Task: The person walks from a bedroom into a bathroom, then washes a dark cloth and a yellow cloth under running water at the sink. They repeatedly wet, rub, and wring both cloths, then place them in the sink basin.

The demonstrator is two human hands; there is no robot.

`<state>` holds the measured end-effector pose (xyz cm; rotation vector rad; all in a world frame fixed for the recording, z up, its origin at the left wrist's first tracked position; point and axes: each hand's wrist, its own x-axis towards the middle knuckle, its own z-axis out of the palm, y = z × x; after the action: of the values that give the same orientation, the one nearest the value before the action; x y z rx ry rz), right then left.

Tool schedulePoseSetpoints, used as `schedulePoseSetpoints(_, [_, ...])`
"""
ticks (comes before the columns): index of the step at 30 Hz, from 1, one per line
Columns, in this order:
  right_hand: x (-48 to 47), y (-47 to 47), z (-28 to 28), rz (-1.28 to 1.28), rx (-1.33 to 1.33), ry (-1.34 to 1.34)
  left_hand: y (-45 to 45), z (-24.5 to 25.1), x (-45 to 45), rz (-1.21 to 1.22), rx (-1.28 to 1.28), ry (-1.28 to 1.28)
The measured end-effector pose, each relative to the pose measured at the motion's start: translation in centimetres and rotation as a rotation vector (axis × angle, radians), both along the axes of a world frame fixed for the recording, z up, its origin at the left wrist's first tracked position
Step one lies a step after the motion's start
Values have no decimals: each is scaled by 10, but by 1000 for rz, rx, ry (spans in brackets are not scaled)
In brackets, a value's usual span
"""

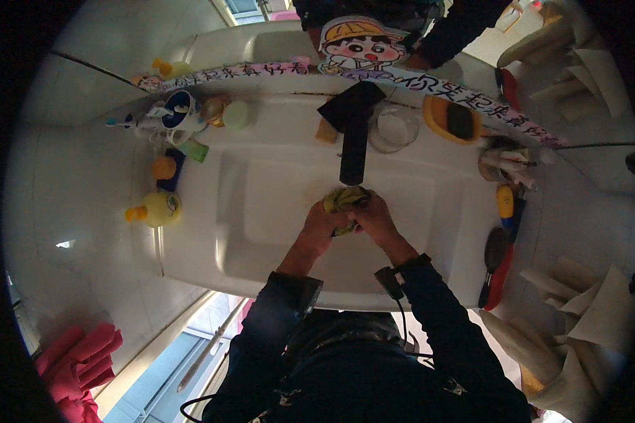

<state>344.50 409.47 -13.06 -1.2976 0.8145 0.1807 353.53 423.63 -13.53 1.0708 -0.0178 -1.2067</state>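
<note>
Both of my hands meet over the basin of a white sink [275, 254], just below the end of a dark faucet [353, 153]. A crumpled yellow-green cloth [344, 199] is bunched between them. My left hand [317, 227] grips its left side, and my right hand [375, 219] has hold of its right side. Part of the cloth hangs below the fingers. My palms and some fingertips are hidden.
A yellow pump bottle [161, 209], an orange round item [164, 167] and a cup of toothbrushes [180, 113] line the left. Behind are a glass dish [394, 128] and an orange soap dish [452, 120]. Brushes [496, 251] lie right; pink rubber gloves [79, 365] are lower left.
</note>
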Motion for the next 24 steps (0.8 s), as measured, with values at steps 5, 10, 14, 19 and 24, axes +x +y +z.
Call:
schedulePoseSetpoints(5, [-5,-20,0,252,-418,-120,7,7,2,-281,315,-521])
schedulePoseSetpoints(10, [4,-39,-4,590,-450,-217,-7,13,-6,-303,327,-1064])
schedulePoseSetpoints(14, [22,-42,0,279,-98,-105,-28,9,-5,-274,417,-1423])
schedulePoseSetpoints(19, [24,-36,16,186,-226,-109,-39,-7,27,-393,475,-1014])
schedulePoseSetpoints(24, [17,-35,20,693,-1054,-441,-38,-1,51,-398,220,-174])
